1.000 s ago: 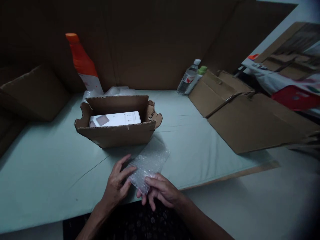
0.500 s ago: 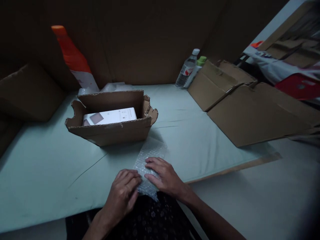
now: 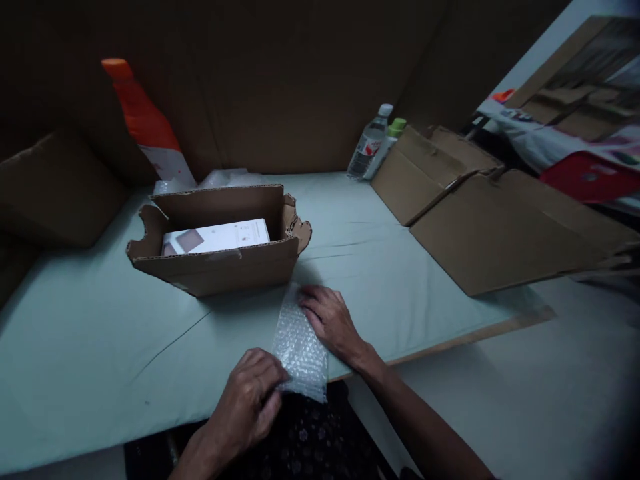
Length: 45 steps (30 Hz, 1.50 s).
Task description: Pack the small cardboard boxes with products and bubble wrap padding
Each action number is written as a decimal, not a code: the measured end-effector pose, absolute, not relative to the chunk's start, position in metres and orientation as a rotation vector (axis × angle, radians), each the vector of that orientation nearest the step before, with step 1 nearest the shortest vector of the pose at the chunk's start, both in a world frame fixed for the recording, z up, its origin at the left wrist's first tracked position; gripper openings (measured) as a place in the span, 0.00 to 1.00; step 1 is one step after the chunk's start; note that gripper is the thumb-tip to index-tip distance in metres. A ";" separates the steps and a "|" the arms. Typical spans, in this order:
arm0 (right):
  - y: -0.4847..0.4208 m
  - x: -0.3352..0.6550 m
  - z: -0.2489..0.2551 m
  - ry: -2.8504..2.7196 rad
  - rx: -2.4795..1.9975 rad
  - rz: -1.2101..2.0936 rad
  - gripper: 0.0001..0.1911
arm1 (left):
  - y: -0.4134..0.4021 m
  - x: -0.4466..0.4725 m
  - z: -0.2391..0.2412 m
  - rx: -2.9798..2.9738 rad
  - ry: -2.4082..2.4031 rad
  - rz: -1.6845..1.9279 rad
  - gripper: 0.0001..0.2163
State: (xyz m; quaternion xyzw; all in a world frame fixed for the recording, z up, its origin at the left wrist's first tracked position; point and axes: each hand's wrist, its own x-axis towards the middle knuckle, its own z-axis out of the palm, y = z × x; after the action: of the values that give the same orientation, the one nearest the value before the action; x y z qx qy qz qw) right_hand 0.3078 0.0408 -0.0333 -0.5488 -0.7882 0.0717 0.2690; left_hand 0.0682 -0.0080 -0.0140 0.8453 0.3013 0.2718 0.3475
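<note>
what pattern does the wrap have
The wrap is dotted with small bubbles, in the head view.

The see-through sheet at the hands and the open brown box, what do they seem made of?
See-through sheet: probably thin, glossy plastic bubble wrap, judging by its many small shiny bumps.
Open brown box: looks like matt corrugated cardboard, from its dull brown walls and ridged, ragged rim.

no words, brands or numbers can be read. the white box (image 3: 220, 238) inside the open carton (image 3: 220, 275) carries a grey-brown printed square towards its left end and small dark marks towards its right, too tiny to make out. the clear bottle (image 3: 367, 148) wears a pale label with red print, its lettering illegible. the orange-and-white bottle (image 3: 150, 123) shows faint reddish marks low down, likewise unreadable.
</note>
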 end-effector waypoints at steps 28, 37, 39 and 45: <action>0.038 0.320 -0.021 -2.139 -1.521 0.326 0.17 | 0.007 0.076 -0.022 2.225 0.957 0.611 0.08; 0.042 0.290 -0.023 -2.293 -1.346 0.407 0.17 | 0.010 0.077 -0.021 2.231 0.950 0.538 0.08; 0.051 0.293 -0.026 -2.226 -1.452 0.353 0.21 | 0.009 0.077 -0.021 2.229 0.947 0.543 0.08; 0.040 0.311 -0.028 -2.147 -1.418 0.333 0.17 | 0.007 0.074 -0.023 2.183 0.943 0.591 0.09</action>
State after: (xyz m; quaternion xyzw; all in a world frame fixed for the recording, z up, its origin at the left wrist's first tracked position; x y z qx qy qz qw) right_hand 0.3111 0.0397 -0.0281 -0.5261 -0.7968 0.1237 0.2702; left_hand 0.0745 0.0074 -0.0227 0.8381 0.3622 0.2268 0.3389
